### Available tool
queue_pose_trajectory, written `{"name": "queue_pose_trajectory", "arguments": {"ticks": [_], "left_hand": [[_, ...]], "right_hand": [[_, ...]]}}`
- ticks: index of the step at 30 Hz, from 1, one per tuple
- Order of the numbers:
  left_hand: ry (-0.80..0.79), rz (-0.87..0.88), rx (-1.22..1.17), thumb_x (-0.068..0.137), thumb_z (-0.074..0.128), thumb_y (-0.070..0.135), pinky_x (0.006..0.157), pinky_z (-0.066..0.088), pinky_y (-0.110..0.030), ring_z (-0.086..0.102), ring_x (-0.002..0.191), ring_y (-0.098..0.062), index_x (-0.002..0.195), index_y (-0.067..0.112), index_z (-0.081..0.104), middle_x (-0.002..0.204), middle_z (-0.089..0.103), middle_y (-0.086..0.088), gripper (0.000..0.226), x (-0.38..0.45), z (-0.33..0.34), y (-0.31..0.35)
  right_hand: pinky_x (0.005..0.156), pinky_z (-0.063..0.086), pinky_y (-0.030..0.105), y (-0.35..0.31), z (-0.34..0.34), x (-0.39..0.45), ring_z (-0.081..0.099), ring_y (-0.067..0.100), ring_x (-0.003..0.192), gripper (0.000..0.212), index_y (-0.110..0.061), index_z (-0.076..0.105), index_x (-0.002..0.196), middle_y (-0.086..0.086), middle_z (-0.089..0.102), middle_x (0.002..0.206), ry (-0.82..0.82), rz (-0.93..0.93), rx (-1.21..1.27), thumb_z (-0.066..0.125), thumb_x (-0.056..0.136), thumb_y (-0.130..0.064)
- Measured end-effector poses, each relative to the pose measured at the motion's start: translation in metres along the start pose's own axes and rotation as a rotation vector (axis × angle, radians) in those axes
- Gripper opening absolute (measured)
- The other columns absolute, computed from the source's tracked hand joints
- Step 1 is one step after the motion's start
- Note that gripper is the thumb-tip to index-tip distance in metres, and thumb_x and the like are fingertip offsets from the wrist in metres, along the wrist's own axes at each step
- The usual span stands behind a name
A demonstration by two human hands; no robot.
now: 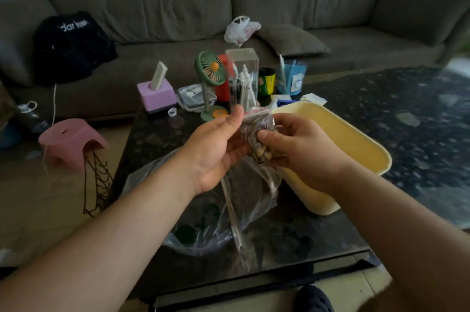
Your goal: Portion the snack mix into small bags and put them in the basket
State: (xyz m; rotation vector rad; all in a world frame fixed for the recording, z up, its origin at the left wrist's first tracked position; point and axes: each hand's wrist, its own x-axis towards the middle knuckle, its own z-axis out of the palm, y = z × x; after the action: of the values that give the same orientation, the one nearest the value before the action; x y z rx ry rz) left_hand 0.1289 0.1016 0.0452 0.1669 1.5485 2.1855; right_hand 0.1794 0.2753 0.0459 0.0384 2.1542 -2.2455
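Hands meet over the dark table (157,138), both on 1 small bag (256,126). The small bag is clear plastic w/ a pink strip at its top, and it has nuts and bits of snack mix (264,152) in the bottom. The left hand (216,151) holds the bag's left side, thumb up by the top edge, fingers curled behind. The right hand (302,148) pinches the bag's right side, thumb pressed on the front just above the snack mix.

Right under the hands a big clear plastic bag (229,212) lies crumpled on the table, w/ long thin sticks showing thru it. Can't tell what else is in it.

The yellow basket (356,143) sits on the table just to the right of the hands, near the right wrist. Only its rim and inner wall show.

At the back of the table: a small green fan (211,70), a purple box (156,98) w/ a white thing poking up, a tall clear box (241,75) w/ white pens or sticks, and a blue cup (292,78).

A pink stool (71,141) stands on the floor at left. A grey sofa (279,6) runs behind, w/ a black bag (71,44) and a white plastic bag (240,29) on it.
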Motion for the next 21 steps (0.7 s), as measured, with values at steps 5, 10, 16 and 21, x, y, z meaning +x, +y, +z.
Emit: {"name": "queue_pose_trajectory", "arguments": {"ticks": [5,10,16,21], "left_hand": [[0.126,-0.097,0.027,0.105,0.064,0.034,0.061,0.059,-0.025,0.069,0.070,-0.014,0.112,0.014,0.073,0.079,0.072,-0.002,0.023,0.047,0.040,-0.001],[0.248,-0.216,0.353,0.105,0.064,0.022,0.051,0.053,-0.025,0.063,0.075,-0.017,0.113,0.011,0.068,0.093,0.066,-0.008,0.014,0.091,0.055,-0.024],[0.233,-0.128,0.458,0.104,0.053,0.003,0.051,0.054,-0.024,0.062,0.080,-0.022,0.121,0.013,0.070,0.100,0.067,-0.015,0.026,0.107,0.056,-0.047],[0.235,0.043,0.429,0.104,0.056,0.005,0.078,0.066,-0.047,0.076,0.095,-0.034,0.126,0.025,0.072,0.110,0.077,-0.015,0.034,0.086,0.053,-0.059]], "right_hand": [[0.082,0.064,0.041,-0.011,-0.051,0.011,0.079,0.022,0.094,0.032,-0.014,0.065,0.128,0.006,0.080,0.102,0.152,-0.033,-0.089,0.072,0.097,-0.015],[0.079,0.065,0.035,-0.006,-0.094,0.023,0.077,0.009,0.088,0.034,-0.028,0.066,0.125,-0.005,0.078,0.101,0.360,0.019,-0.341,0.077,0.093,-0.023],[0.075,0.065,0.031,-0.001,-0.116,0.036,0.074,0.010,0.088,0.035,-0.030,0.063,0.126,-0.006,0.072,0.104,0.333,0.129,-0.569,0.075,0.093,-0.030],[0.079,0.065,0.034,-0.003,-0.108,0.039,0.071,0.010,0.088,0.036,-0.034,0.061,0.126,-0.009,0.067,0.101,0.247,0.148,-0.764,0.075,0.093,-0.038]]}}
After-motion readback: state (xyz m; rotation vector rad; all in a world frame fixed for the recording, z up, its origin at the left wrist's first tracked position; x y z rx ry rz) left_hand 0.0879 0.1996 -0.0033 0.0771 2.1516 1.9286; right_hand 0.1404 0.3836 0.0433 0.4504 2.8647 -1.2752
